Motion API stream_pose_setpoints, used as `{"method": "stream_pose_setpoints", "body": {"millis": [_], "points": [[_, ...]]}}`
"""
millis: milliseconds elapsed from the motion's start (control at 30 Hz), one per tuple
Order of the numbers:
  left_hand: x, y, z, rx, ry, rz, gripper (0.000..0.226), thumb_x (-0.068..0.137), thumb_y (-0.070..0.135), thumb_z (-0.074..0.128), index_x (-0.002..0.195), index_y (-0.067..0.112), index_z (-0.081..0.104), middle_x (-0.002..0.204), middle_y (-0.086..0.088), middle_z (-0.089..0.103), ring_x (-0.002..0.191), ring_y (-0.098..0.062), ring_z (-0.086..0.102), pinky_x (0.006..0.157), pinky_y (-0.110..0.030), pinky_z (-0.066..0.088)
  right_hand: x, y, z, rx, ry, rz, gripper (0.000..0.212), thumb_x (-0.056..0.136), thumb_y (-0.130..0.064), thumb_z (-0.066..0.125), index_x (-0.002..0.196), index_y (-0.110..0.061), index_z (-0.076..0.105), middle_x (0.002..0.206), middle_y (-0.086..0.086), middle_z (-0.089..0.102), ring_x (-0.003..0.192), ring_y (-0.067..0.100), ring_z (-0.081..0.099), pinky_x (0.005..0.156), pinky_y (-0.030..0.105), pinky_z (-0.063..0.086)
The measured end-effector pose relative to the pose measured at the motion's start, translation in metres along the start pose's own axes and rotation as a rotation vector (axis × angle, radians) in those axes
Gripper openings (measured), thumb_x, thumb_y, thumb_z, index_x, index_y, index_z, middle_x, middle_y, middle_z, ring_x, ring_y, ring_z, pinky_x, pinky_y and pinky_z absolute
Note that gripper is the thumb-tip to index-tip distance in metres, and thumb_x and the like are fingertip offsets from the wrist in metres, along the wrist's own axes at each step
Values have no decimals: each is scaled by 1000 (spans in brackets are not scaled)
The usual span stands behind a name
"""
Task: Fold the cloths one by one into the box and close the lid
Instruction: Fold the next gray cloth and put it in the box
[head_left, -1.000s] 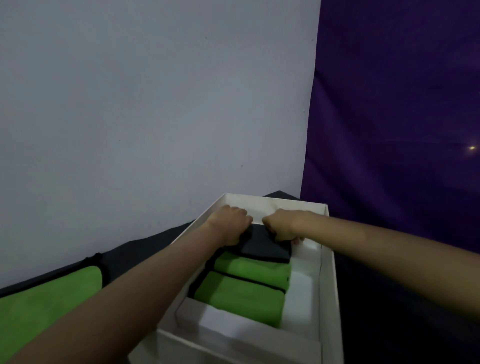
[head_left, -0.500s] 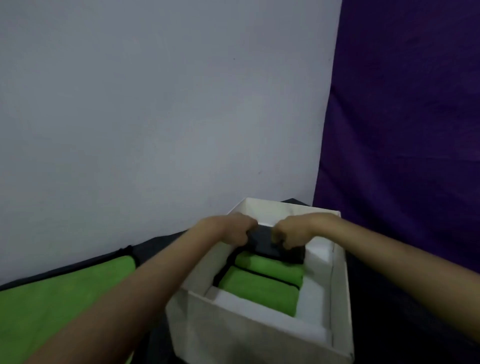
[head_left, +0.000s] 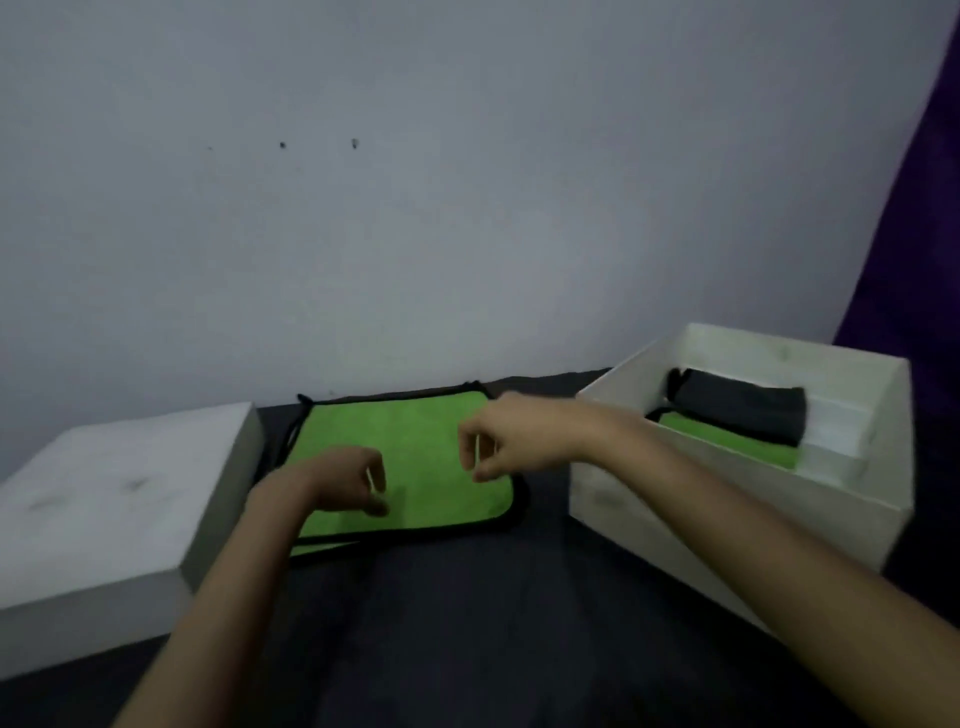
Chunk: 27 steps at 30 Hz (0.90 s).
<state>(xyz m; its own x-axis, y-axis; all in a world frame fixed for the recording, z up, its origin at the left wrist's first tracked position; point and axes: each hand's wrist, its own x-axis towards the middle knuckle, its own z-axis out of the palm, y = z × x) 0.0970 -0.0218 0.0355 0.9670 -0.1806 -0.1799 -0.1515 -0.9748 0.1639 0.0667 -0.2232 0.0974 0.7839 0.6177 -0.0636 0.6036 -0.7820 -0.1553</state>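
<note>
Box (head_left: 727, 525) at right side of desk (head_left: 467, 623), open, w/ a dark grey folded cloth (head_left: 743, 410) packed toward its far end and a green folded cloth (head_left: 727, 449) just beside it on the near side; more may sit lower, hidden by front wall. Lid (head_left: 114, 499) off, lying at left side of desk, well apart from box. Between them, near the back edge, a green cloth w/ black trim (head_left: 415, 457) lying flat and unfolded; edge of another peeking out under its near-left corner, so prob. more than one left.

Left hand (head_left: 343, 480) over near-left part of flat cloth, fingers loosely curled, pinching nothing; can't tell if fingertips touch fabric. Right hand (head_left: 504, 441) over the cloth's right part, fingers loosely curled, empty too.

Progress, by judgement: partway, at least two cloths packed. Left to do: grab flat green cloth, fold, put in box, same for any below, then lid across onto box.
</note>
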Motion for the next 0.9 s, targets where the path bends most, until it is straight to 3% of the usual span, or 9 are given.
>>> {"method": "stream_pose_setpoints", "body": {"millis": [100, 233, 433, 633, 733, 800, 900], "points": [[-6, -32, 37, -18, 18, -59, 41, 84, 18, 60, 123, 6, 52, 130, -15, 51, 119, -26, 52, 95, -24, 40, 29, 2, 48, -70, -110, 98, 36, 88, -17, 59, 120, -2, 56, 122, 15, 60, 112, 29, 55, 83, 28, 42], [-11, -52, 44, -136, 57, -49, 45, 81, 23, 66, 121, 8, 53, 128, -12, 50, 117, -24, 52, 97, -23, 40, 43, 26, 79, -56, -151, 211, 43, 81, -26, 68, 114, 0, 57, 119, 17, 60, 109, 32, 57, 90, 36, 47], [-15, -61, 47, -225, 145, -38, 35, 86, 20, 61, 117, 6, 60, 124, -16, 56, 115, -25, 55, 95, -24, 41, 39, 39, 86, 13, 15, 216, 27, 91, -15, 50, 113, -2, 59, 118, 21, 59, 106, 33, 59, 89, 35, 46], [-14, -60, 50, -210, 219, -104, 41, 85, 36, 60, 116, 9, 60, 117, -14, 55, 110, -27, 56, 93, -26, 41, 43, 53, 84, 280, 174, 280, 26, 93, -17, 52, 111, -2, 63, 114, 18, 64, 107, 28, 58, 83, 25, 42], [-9, -61, 48, -146, 308, -174, 32, 87, 15, 55, 117, 4, 58, 119, -19, 56, 112, -31, 55, 96, -31, 42, 46, 52, 77, 478, 312, 356, 24, 92, -14, 53, 108, 0, 63, 100, 17, 62, 97, 27, 57, 89, 33, 48], [-8, -65, 43, -92, 392, -229, 31, 84, 3, 48, 112, 3, 61, 118, -21, 60, 111, -33, 57, 95, -37, 45, 49, 51, 68, 564, 425, 403, 23, 92, -11, 53, 110, 0, 63, 105, 19, 64, 101, 30, 59, 94, 42, 48], [-16, -62, 23, -17, 547, -255, 30, 84, 0, 46, 109, 6, 62, 111, -21, 65, 104, -36, 61, 85, -42, 51, 47, 49, 49, 558, 636, 431, 23, 91, -7, 52, 109, 2, 63, 115, 20, 66, 109, 31, 59, 91, 30, 42]]}}
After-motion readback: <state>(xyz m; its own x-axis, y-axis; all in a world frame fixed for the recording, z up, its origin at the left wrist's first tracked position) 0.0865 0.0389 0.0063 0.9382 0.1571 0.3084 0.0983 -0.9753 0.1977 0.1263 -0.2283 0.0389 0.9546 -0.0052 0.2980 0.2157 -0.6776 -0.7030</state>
